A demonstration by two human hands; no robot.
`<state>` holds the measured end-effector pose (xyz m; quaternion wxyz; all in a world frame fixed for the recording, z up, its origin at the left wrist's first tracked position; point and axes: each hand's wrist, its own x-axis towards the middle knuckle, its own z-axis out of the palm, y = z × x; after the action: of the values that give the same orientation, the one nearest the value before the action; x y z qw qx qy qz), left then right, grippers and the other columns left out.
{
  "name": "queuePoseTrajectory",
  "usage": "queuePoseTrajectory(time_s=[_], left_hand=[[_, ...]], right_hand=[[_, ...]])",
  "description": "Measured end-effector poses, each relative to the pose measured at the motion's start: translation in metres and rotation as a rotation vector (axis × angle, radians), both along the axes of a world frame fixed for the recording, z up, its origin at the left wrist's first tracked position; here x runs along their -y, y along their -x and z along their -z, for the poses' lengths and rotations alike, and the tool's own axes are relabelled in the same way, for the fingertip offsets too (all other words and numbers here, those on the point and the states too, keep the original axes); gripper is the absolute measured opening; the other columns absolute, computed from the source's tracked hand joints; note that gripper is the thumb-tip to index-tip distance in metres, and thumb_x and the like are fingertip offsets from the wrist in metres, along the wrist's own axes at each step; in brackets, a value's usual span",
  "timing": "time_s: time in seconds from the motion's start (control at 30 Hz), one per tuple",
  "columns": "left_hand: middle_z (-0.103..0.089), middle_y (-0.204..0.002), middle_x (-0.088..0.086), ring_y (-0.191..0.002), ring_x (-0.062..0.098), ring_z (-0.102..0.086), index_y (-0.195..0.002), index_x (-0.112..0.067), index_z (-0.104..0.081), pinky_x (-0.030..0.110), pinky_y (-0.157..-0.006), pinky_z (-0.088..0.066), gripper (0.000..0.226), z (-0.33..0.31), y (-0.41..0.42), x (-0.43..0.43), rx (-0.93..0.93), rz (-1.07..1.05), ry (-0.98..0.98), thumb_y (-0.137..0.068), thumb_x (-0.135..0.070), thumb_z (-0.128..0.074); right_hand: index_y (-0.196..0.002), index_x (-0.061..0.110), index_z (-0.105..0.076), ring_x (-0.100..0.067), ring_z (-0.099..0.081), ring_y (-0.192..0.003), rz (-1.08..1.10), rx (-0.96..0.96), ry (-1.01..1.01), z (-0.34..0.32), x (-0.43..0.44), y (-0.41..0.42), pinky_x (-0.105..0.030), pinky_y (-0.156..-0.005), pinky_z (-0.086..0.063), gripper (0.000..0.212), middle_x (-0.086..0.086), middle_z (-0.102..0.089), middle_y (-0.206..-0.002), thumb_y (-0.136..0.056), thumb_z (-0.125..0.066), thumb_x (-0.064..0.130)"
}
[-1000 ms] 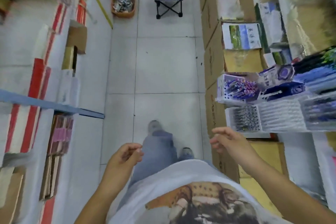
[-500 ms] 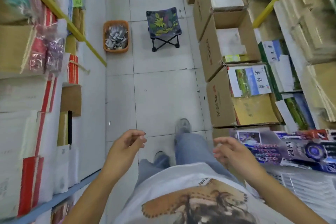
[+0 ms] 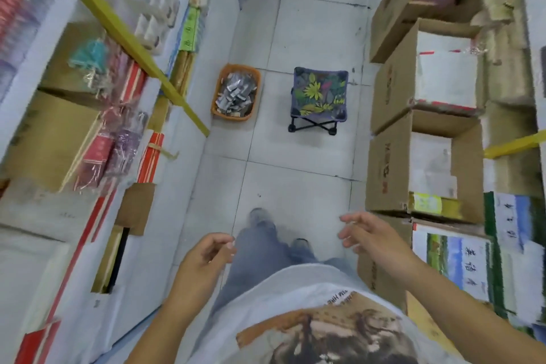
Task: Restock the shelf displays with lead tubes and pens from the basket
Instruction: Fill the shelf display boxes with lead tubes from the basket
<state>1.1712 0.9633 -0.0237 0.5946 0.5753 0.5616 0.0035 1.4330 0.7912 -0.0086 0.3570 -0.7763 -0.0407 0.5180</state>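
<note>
Two hands, both holding nothing: left hand (image 3: 204,257) with fingers loosely curled, right hand (image 3: 375,238) with fingers relaxed and slightly spread, both raised before the person's waist. One orange basket (image 3: 217,99), filled with small silvery packets (image 3: 236,93), too blurred to tell lead tubes from pens. It stands on the tiled floor (image 3: 295,186) at its left edge, just beside the base of the left shelving (image 3: 177,186), well apart from both hands. One folding stool (image 3: 319,94), leaf-print seat, near the basket's right side, not touching. Several open cardboard cartons (image 3: 384,171) line the floor's right edge.
</note>
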Motion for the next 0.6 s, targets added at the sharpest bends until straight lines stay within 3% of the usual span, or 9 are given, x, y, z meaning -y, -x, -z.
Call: queuePoseTrajectory(time_s=[0.17, 0.4, 0.6], left_hand=[[-0.075, -0.089, 0.0, -0.084, 0.017, -0.071, -0.097, -0.02, -0.069, 0.025, -0.078, -0.055, 0.009, 0.018, -0.044, -0.08, -0.001, -0.056, 0.01, -0.099, -0.017, -0.061], [-0.075, -0.091, -0.012, -0.081, 0.005, -0.071, -0.102, -0.027, -0.07, 0.028, -0.084, -0.053, 0.009, 0.016, -0.133, -0.193, 0.057, 0.001, -0.016, -0.096, -0.021, -0.065], [-0.075, -0.091, -0.013, -0.081, 0.004, -0.071, -0.102, -0.027, -0.068, 0.024, -0.081, -0.052, 0.008, 0.024, -0.193, -0.249, 0.03, -0.133, -0.009, -0.097, -0.022, -0.065]], right_hand=[[-0.105, 0.021, -0.064, -0.017, -0.067, -0.079, -0.026, 0.037, 0.012, 0.006, -0.087, -0.053, -0.029, -0.073, -0.052, 0.017, -0.003, -0.074, -0.089, -0.097, -0.053, 0.012], [-0.106, 0.023, -0.064, -0.013, -0.068, -0.075, -0.051, 0.06, 0.016, 0.01, -0.165, -0.123, -0.02, -0.065, -0.052, 0.022, 0.002, -0.074, -0.085, -0.097, -0.05, 0.009], [-0.107, 0.019, -0.064, -0.015, -0.067, -0.075, -0.211, 0.045, 0.064, 0.025, -0.251, -0.209, -0.026, -0.069, -0.052, 0.019, -0.004, -0.073, -0.087, -0.097, -0.051, 0.009]])
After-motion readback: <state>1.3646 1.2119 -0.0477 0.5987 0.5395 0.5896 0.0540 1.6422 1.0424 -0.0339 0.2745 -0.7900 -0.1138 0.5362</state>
